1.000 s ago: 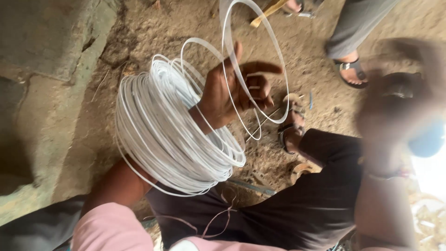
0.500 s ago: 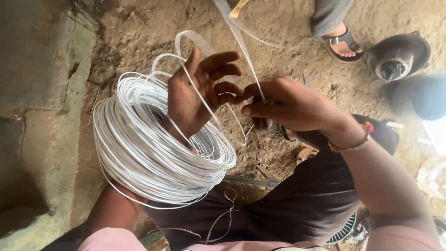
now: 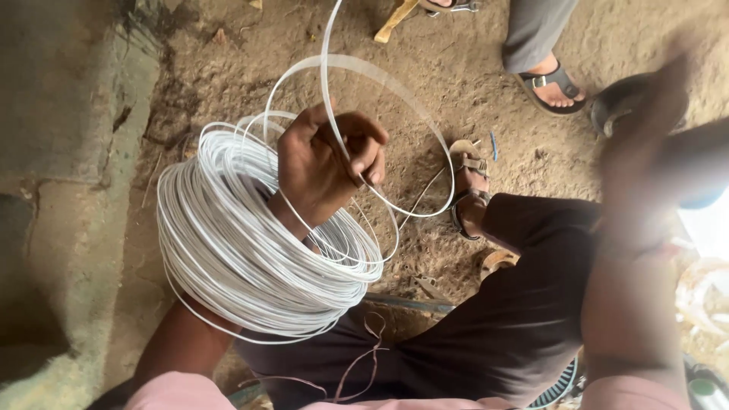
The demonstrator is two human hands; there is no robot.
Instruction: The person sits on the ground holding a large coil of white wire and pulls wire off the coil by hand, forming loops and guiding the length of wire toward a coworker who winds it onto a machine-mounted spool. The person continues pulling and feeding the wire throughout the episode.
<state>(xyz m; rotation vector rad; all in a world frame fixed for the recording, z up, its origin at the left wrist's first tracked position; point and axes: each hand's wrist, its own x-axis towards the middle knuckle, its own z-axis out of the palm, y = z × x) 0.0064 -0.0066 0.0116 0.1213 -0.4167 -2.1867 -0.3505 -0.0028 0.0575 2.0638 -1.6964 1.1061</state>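
A big coil of white wire (image 3: 250, 243) is carried around the left forearm, with the left hand (image 3: 323, 163) closed on a loose loop (image 3: 395, 83) that arcs up over the dirt floor (image 3: 456, 68). The right hand (image 3: 645, 129) is raised at the right and motion-blurred; its grip cannot be told. A sandalled foot (image 3: 553, 82) of another person is seen at the top.

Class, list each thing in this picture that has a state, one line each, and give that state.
Thick coil of white wire: wound, threaded over the left forearm.
Loose white wire loop: pulled off the coil, pinched in the fingers.
Left hand: closed on the loose loop.
Right hand: raised, blurred, grip unclear.
Brown sandal: worn on the foot.
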